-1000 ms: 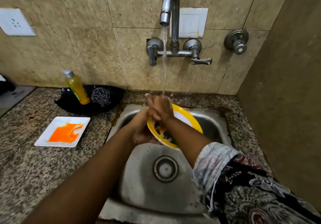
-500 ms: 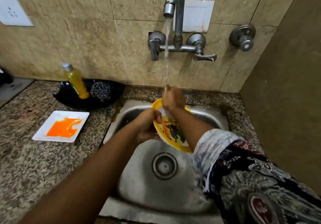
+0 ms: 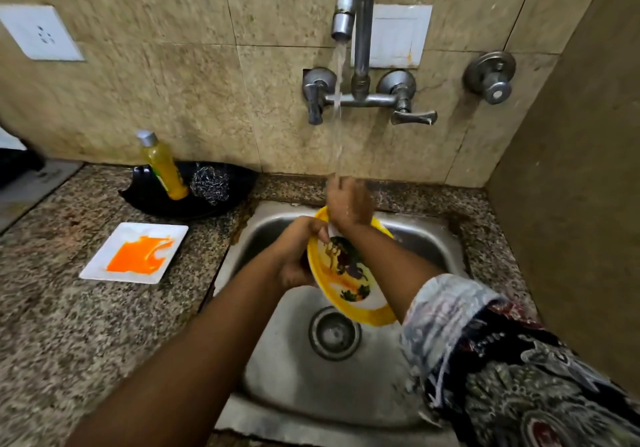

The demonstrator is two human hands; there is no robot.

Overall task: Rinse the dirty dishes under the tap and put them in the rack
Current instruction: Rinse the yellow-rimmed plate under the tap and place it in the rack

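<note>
A round plate with a yellow rim [image 3: 349, 276], smeared with dark and orange residue, is held tilted over the steel sink [image 3: 277, 360]. My left hand [image 3: 298, 252] grips its left edge. My right hand [image 3: 348, 204] is raised at the plate's upper edge, under the stream of water from the tap [image 3: 353, 6], fingers loosely apart and blurred. A white square plate [image 3: 133, 252] with an orange smear lies on the counter left of the sink. No rack is in view.
A black dish [image 3: 152, 197] at the back of the granite counter holds a yellow soap bottle [image 3: 164, 169] and a steel scrubber [image 3: 210, 185]. Tap handles [image 3: 412, 115] stick out from the tiled wall. A side wall closes in on the right.
My right hand has risen from the plate's face to its upper edge, into the water stream. The plate has tilted more steeply, showing its smeared face.
</note>
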